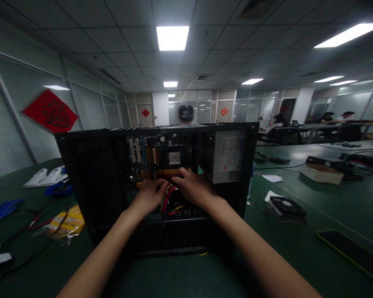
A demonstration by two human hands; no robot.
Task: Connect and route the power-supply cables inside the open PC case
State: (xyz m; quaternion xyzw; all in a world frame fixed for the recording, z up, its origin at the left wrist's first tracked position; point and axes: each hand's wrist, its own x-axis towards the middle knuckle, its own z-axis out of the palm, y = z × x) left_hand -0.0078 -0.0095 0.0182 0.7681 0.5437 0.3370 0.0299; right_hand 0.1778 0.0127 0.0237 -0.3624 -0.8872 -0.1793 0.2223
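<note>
An open black computer case [95, 186] stands before me on the table, its inside facing me. Both hands reach into its lower middle, below the motherboard [161, 151]. My left hand [150, 193] is closed, with thumb and fingers pinched at a bundle of coloured power cables [167, 196]. Close beside it, my right hand [195, 188] has its fingers bent at the top of the same bundle, near the orange slots [169, 171]. The cable ends are hidden by my fingers. A silver power supply [228, 157] sits in the upper right of the case.
On the green table [298, 244] to the right lie a cooling fan [286, 207], a phone [354, 252] and an open cardboard box [321, 174]. A yellow packet [66, 222], cables and blue items are at left. People sit in the background.
</note>
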